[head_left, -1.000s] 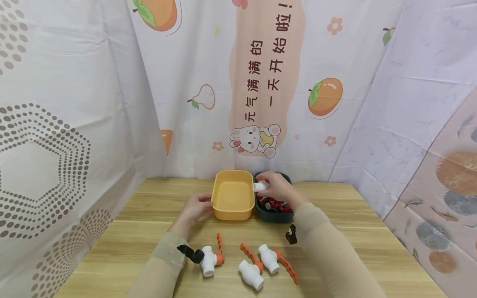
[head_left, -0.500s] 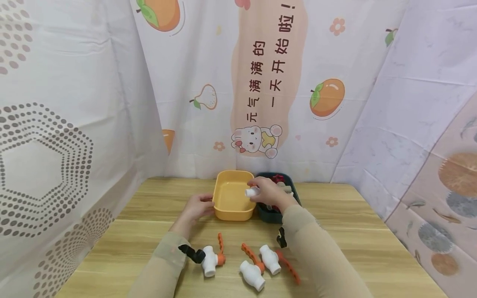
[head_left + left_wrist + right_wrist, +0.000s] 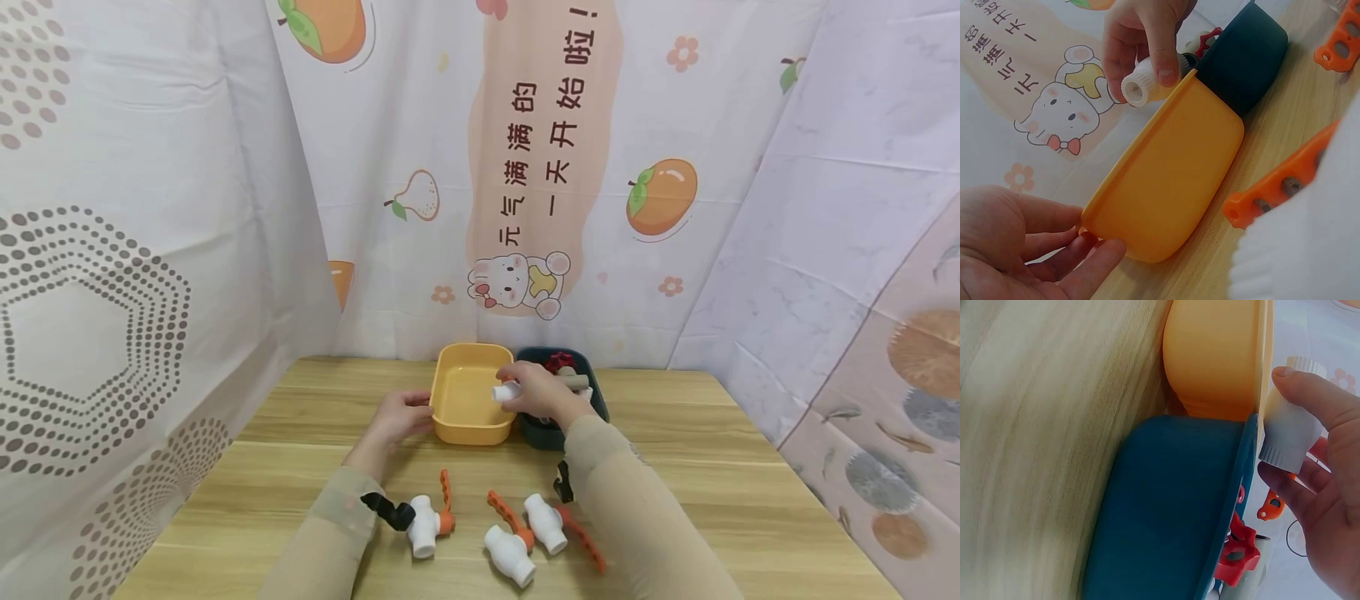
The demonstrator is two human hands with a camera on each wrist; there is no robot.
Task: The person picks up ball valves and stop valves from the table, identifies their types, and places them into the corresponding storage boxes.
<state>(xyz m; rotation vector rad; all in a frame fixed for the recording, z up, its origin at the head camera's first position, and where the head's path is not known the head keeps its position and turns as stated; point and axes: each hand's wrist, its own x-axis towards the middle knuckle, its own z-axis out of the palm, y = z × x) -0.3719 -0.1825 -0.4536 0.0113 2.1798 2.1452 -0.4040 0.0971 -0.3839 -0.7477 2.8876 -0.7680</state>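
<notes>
My right hand point(image 3: 536, 390) holds a white plastic ball valve point(image 3: 1294, 419) between thumb and fingers, above the side where the two bins meet. The valve's orange handle point(image 3: 1274, 505) shows partly past the fingers in the right wrist view. At the left end of the yellow bin point(image 3: 1166, 169), the fingertips of my left hand point(image 3: 397, 417) touch its outer wall near the rim. Close to the right stands a dark teal bin point(image 3: 1160, 506) with a red handwheel point(image 3: 1238, 553) and a grey pipe piece point(image 3: 573, 382) inside; my right hand hides part of its contents.
Three white valves with orange handles lie on the wooden table point(image 3: 675, 467) nearer me: a left valve point(image 3: 423, 529), a middle valve point(image 3: 510, 556) and a right valve point(image 3: 545, 523). Behind the bins hangs a printed curtain point(image 3: 420, 275).
My right hand has carried the white ball valve left, from over the teal bin toward the yellow bin's right side, baring more of the teal bin. My left hand stays at the yellow bin.
</notes>
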